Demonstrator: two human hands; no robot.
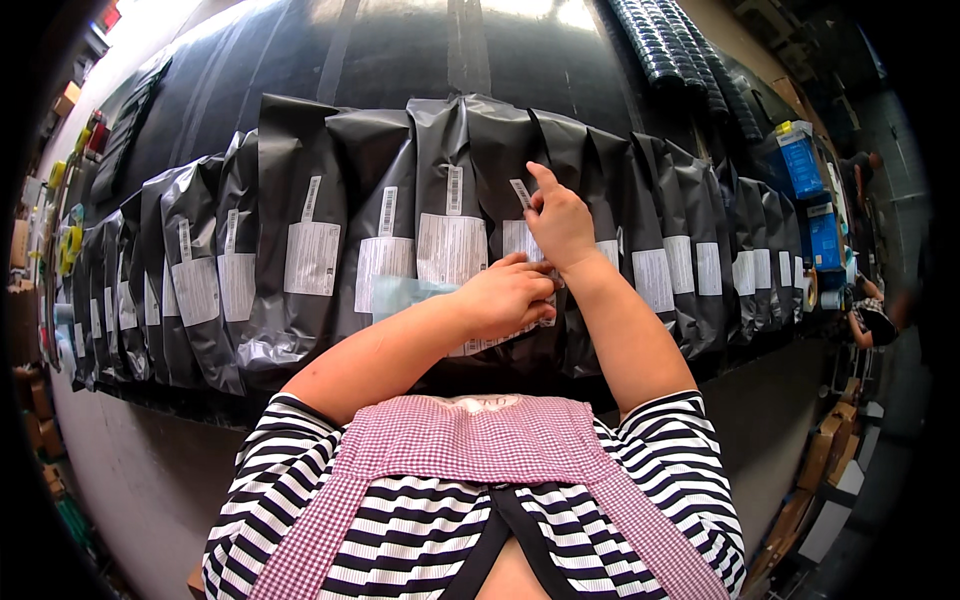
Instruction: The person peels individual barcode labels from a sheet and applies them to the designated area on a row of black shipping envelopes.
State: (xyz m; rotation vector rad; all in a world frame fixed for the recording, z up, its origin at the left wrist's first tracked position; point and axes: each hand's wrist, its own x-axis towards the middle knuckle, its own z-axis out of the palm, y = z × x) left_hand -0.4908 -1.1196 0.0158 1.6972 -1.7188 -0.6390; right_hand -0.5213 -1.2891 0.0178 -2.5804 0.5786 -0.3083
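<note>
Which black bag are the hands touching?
The black bag in the middle of the row, just right of centre. Both the right hand and left hand rest on its white label; the others lie untouched.

long dark table [400,40], bright glare at far end; grey floor [130,480]; cardboard boxes [825,445] along right edge.

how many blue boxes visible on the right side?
2. One blue box sits at the upper right, past the end of the row of black bags; a second blue box stands just below it. More may be hidden in the dark, distorted rim.
</note>
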